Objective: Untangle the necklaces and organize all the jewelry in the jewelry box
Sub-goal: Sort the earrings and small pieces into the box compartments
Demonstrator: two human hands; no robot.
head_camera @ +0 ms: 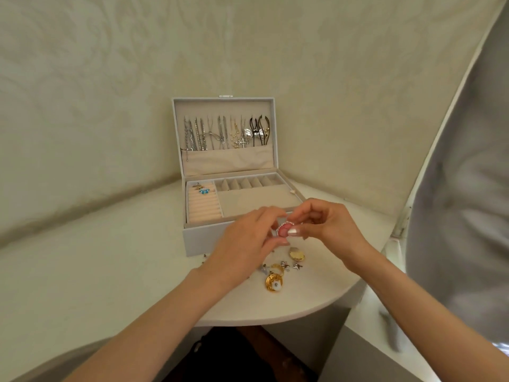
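Observation:
An open grey jewelry box (198, 241) stands on a white round table. Several necklaces (220, 133) hang in its lid above a fabric pocket. A few rings and blue earrings (202, 188) sit in the ring rolls at the box's left. My left hand (248, 241) and my right hand (325, 224) meet just in front of the box, both pinching a round pink stone piece (283, 230) with a sparkly rim. Below the hands lie loose pieces: a gold round ring (274, 282), a pale yellow oval piece (297, 254) and small silver star charms (289, 265).
The white table (110, 271) curves to an edge close in front of me. A cream textured wall rises behind the box. A grey curtain (462, 188) hangs at the right. The box's large tray compartment (259, 199) and small divided slots (248, 183) hold nothing visible.

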